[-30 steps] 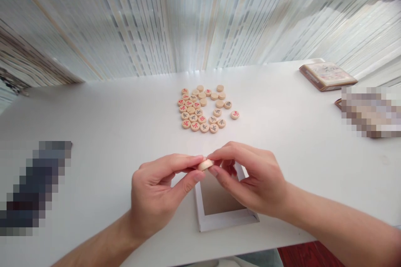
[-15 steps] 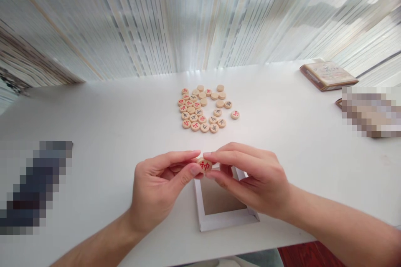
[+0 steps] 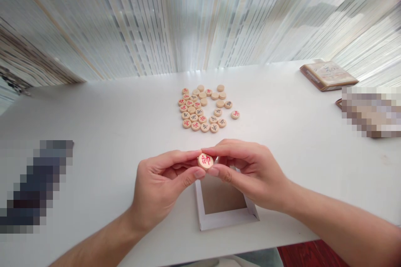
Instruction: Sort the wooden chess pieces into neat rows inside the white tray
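A round wooden Chinese chess piece (image 3: 206, 160) with a red character is held up between both hands, its marked face turned towards me. My left hand (image 3: 164, 185) pinches it from the left with thumb and fingers. From the right, my right hand (image 3: 250, 171) grips the same piece between thumb and forefinger. Below the hands lies a shallow white box (image 3: 228, 220) with a brown inside, partly covered by my right hand. Farther back, a cluster of Chinese chess pieces (image 3: 202, 119) lies on the white table, some with red or black characters up, others blank side up.
A flat brown and cream box (image 3: 328, 76) lies at the back right, with a blurred-out item (image 3: 372, 112) in front of it. A dark blurred-out object (image 3: 34, 187) is at the left. Striped curtains (image 3: 188, 16) hang behind the table (image 3: 109, 112).
The held piece has tilted and turned slightly, so its red character faces me more fully. My right hand has risen a little. The pieces on the table have not moved.
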A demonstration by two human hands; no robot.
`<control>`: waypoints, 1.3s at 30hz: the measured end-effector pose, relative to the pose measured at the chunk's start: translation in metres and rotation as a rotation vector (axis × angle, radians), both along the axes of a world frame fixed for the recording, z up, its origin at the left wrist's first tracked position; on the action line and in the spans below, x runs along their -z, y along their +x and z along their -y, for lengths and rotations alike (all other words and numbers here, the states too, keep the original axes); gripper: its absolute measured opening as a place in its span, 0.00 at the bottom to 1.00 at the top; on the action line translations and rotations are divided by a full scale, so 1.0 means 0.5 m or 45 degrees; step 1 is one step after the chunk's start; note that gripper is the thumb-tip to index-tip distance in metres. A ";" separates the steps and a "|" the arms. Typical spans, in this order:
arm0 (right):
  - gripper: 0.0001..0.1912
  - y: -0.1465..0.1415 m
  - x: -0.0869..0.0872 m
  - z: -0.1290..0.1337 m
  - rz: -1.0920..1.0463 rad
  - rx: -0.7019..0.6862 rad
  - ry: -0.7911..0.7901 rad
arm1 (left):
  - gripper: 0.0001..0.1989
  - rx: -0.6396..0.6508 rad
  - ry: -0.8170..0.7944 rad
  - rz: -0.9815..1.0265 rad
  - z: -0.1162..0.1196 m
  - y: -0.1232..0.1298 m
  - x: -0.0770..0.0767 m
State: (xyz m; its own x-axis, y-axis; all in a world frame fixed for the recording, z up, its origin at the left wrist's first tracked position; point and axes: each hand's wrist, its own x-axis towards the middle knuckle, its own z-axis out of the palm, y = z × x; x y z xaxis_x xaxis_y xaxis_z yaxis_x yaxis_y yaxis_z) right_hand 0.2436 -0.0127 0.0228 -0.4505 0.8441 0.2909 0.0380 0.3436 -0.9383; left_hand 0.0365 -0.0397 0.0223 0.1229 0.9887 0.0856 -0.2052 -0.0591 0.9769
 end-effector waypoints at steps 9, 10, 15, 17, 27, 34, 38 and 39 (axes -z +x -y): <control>0.17 -0.002 0.009 0.006 -0.165 0.024 -0.113 | 0.13 0.017 -0.044 -0.024 0.005 -0.001 0.003; 0.15 -0.003 0.008 0.006 -0.184 0.022 -0.155 | 0.12 0.032 -0.048 -0.018 0.005 -0.001 0.002; 0.11 -0.003 0.004 0.003 -0.244 0.029 -0.299 | 0.12 0.098 -0.029 -0.031 0.004 -0.002 0.001; 0.09 -0.004 0.004 0.003 -0.257 0.050 -0.308 | 0.12 0.103 -0.010 -0.039 0.003 -0.002 0.000; 0.09 -0.004 0.002 0.000 -0.139 0.145 0.189 | 0.10 0.069 0.041 -0.122 0.004 -0.005 0.005; 0.06 -0.005 -0.004 0.008 -0.025 0.130 0.128 | 0.06 -0.006 0.134 -0.191 0.005 0.000 0.001; 0.04 -0.007 -0.004 0.010 -0.018 0.144 0.042 | 0.06 -0.033 0.199 -0.262 0.010 0.002 0.000; 0.04 -0.008 -0.004 0.010 -0.024 0.147 0.023 | 0.07 -0.040 0.212 -0.292 0.011 0.002 0.000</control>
State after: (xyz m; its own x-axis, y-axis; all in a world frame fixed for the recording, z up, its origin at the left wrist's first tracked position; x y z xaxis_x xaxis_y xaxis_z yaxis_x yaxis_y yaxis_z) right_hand 0.2396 -0.0179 0.0247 -0.3450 0.8844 0.3145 0.0604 0.3552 -0.9328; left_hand 0.0375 -0.0453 0.0222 0.1273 0.9669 0.2211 0.0243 -0.2259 0.9739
